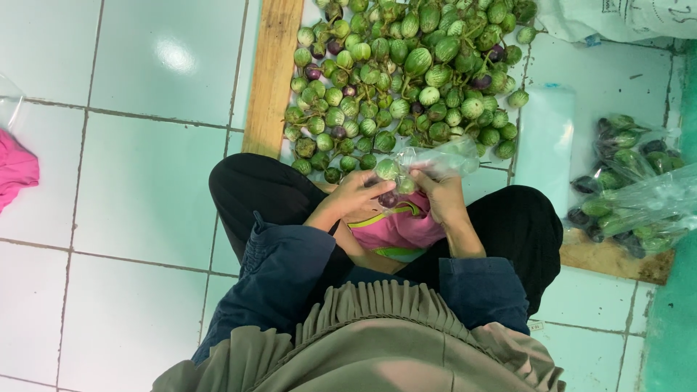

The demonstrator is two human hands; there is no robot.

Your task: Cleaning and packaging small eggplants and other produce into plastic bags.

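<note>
Person's head and feet out of view; only lap, dark trousers, blue sleeves and a grey pleated garment show. Left hand [353,194] fingers curled, pinching the mouth of a clear plastic bag [435,161], which is crumpled and glossy; right hand [441,194] fingers pressed together on the bag's other side, fingertips hidden behind the film. Bag sits just above the lap, at the near edge of the pile, holding a few small round eggplants [388,170], green-striped plus one darker purple one; exact count hard to read through the wrinkles. Pink cloth with a yellow-green stripe [398,226] lies in the lap under the hands, mostly covered by the wrists. Big pile of round eggplants [406,72] on the tile floor [145,181], mostly pale green with white streaks, some purple, stems on; top of pile cut off by the frame. Wooden plank [272,72] runs along the pile's left side, unfinished, light brown. Flat stack of clear bags [544,141] on the floor right of the pile. Filled bags of eggplants [624,189] near the floor's right edge, resting on a wooden board [617,260], partly cut off. White sack [624,18] at top right corner, markings unreadable. Pink fabric [14,170] at left edge, cut off. Tiles glossy white-green, dark grout.
</note>
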